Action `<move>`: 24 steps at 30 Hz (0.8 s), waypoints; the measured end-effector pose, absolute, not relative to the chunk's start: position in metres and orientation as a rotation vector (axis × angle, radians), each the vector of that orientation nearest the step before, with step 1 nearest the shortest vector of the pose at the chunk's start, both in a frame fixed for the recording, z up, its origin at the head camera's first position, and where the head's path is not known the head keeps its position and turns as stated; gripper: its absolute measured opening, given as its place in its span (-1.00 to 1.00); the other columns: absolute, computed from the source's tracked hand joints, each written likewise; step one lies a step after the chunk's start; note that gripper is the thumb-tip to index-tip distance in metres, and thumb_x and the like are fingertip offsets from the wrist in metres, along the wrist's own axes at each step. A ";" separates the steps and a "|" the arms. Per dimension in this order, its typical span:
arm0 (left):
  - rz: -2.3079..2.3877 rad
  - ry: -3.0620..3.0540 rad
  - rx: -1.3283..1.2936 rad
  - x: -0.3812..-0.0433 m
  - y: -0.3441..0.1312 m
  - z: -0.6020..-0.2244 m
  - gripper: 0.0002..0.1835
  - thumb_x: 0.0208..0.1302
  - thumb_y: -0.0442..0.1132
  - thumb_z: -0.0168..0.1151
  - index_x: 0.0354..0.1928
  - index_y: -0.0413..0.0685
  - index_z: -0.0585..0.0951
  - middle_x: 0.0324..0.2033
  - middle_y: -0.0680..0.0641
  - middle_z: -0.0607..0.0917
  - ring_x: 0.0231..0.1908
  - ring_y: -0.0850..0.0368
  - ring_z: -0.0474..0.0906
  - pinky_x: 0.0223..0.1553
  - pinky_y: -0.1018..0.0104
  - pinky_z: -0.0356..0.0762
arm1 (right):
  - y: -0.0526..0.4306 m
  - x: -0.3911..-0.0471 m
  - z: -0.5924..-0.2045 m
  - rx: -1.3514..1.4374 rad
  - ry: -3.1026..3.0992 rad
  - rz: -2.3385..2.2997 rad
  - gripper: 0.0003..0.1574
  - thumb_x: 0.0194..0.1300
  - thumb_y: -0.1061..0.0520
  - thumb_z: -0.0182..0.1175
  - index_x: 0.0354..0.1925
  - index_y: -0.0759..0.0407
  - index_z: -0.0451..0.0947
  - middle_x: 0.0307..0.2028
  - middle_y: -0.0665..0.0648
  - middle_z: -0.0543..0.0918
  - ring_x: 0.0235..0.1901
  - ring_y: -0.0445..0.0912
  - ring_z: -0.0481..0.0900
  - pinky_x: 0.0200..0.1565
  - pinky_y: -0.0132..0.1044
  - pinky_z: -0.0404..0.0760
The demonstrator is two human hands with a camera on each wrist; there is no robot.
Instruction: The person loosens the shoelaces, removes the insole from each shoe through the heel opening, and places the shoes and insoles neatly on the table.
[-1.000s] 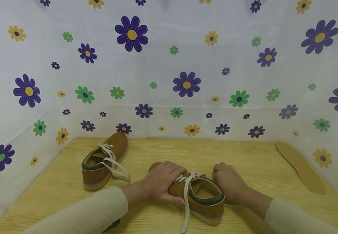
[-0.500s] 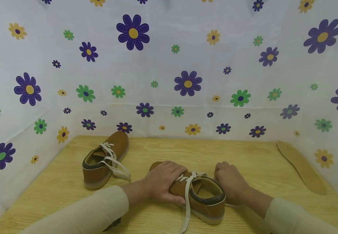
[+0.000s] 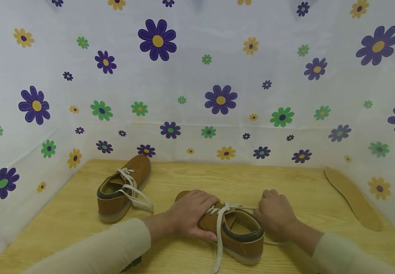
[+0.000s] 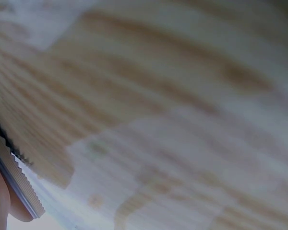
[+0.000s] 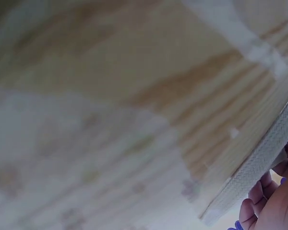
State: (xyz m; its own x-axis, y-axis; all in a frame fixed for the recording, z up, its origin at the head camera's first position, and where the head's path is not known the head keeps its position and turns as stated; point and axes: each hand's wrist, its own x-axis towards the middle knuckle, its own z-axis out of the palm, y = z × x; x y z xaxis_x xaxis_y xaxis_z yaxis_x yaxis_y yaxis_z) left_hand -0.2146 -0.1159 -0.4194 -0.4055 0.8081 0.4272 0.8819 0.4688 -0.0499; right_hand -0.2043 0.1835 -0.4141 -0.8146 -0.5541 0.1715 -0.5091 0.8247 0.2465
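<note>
A brown lace-up shoe lies on the wooden table with its toe pointing away to the left. My left hand grips it over the front, thumb along the near side; the toe is mostly covered. In the left wrist view the shoe's ridged sole edge shows beside a finger. My right hand, fingers curled, holds a white shoelace stretched from the knot to the right. The flat woven lace runs past my fingers in the right wrist view. Another lace end hangs down the shoe's near side.
A second brown shoe with loose white laces stands at the left. A tan insole lies along the table's right edge. Flower-printed white cloth walls the table at the back and sides.
My right hand has moved a little to the right, away from the shoe, and a straight length of lace now shows between them. My left hand stays on the shoe.
</note>
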 end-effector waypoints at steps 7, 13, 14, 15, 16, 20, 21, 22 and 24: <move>-0.262 -2.335 -1.421 -0.214 -0.115 -0.419 0.01 0.16 0.65 -0.20 0.26 -0.07 0.48 0.09 0.03 0.62 0.12 0.16 0.54 0.24 0.15 0.47 | 0.179 -0.202 -0.416 0.682 -2.882 -0.105 -0.50 0.37 0.02 0.09 -0.73 -0.09 0.34 -0.50 -0.01 0.30 -0.40 -0.05 0.25 -0.34 -0.18 0.30; -0.250 -2.335 -1.423 -0.214 -0.115 -0.419 -0.02 0.15 0.63 -0.10 0.26 -0.06 0.48 0.10 0.03 0.62 0.13 0.15 0.54 0.23 0.15 0.47 | 0.177 -0.202 -0.416 0.609 -2.906 -0.012 -0.54 0.39 -0.04 0.10 -0.67 -0.02 0.43 -0.46 0.02 0.32 -0.38 -0.05 0.28 -0.29 -0.17 0.32; -0.248 -2.332 -1.423 -0.214 -0.115 -0.419 -0.02 0.15 0.62 -0.09 0.26 -0.06 0.48 0.10 0.03 0.62 0.13 0.16 0.54 0.23 0.15 0.47 | 0.177 -0.202 -0.416 0.609 -2.904 -0.011 -0.54 0.39 -0.05 0.10 -0.65 -0.01 0.45 -0.46 0.02 0.33 -0.38 -0.05 0.28 -0.29 -0.17 0.32; -0.250 -2.329 -1.423 -0.214 -0.115 -0.420 -0.02 0.15 0.62 -0.07 0.26 -0.07 0.48 0.10 0.03 0.62 0.12 0.16 0.55 0.23 0.15 0.48 | 0.177 -0.202 -0.417 0.611 -2.899 -0.013 -0.55 0.40 -0.05 0.11 -0.64 0.00 0.46 -0.46 0.01 0.33 -0.37 -0.05 0.29 -0.29 -0.16 0.33; -0.250 -2.327 -1.423 -0.214 -0.115 -0.420 -0.03 0.15 0.62 -0.07 0.26 -0.07 0.48 0.09 0.03 0.62 0.12 0.16 0.55 0.23 0.15 0.48 | 0.176 -0.202 -0.417 0.614 -2.892 -0.014 -0.56 0.40 -0.06 0.12 -0.62 0.00 0.46 -0.46 0.01 0.34 -0.37 -0.05 0.29 -0.29 -0.16 0.34; -0.250 -2.322 -1.417 -0.215 -0.116 -0.422 -0.03 0.14 0.61 -0.04 0.25 -0.07 0.49 0.09 0.04 0.62 0.12 0.17 0.55 0.24 0.16 0.47 | 0.175 -0.202 -0.418 0.631 -2.853 -0.016 -0.66 0.39 -0.03 0.15 -0.53 0.00 0.47 -0.45 -0.01 0.36 -0.36 -0.07 0.30 -0.28 -0.18 0.35; -0.251 -2.321 -1.417 -0.215 -0.116 -0.422 -0.03 0.14 0.61 -0.04 0.25 -0.07 0.49 0.09 0.04 0.62 0.12 0.16 0.55 0.24 0.16 0.47 | 0.175 -0.203 -0.419 0.634 -2.840 -0.009 -0.69 0.38 -0.01 0.15 -0.51 0.00 0.46 -0.44 -0.02 0.36 -0.36 -0.08 0.30 -0.29 -0.19 0.35; -0.248 -2.320 -1.416 -0.215 -0.116 -0.422 -0.03 0.14 0.61 -0.05 0.25 -0.07 0.49 0.09 0.04 0.62 0.12 0.16 0.55 0.24 0.16 0.47 | 0.174 -0.203 -0.419 0.635 -2.827 0.004 -0.71 0.37 0.00 0.16 -0.50 -0.01 0.45 -0.45 -0.03 0.37 -0.36 -0.09 0.30 -0.29 -0.20 0.34; -0.250 -2.320 -1.416 -0.215 -0.116 -0.422 -0.02 0.15 0.62 -0.07 0.25 -0.07 0.49 0.09 0.03 0.63 0.12 0.16 0.55 0.24 0.16 0.47 | 0.174 -0.203 -0.419 0.634 -2.802 0.032 -0.75 0.34 0.04 0.16 -0.50 -0.01 0.43 -0.45 -0.04 0.36 -0.37 -0.09 0.29 -0.31 -0.22 0.31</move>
State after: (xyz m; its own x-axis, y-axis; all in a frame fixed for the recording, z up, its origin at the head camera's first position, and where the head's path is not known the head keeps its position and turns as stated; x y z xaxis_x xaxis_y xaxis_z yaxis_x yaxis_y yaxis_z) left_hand -0.2152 -0.1162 -0.4225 -0.4005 0.8082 0.4317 0.8816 0.4683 -0.0589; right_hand -0.2029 0.1742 -0.4189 -0.8687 -0.4195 0.2633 -0.4255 0.9042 0.0370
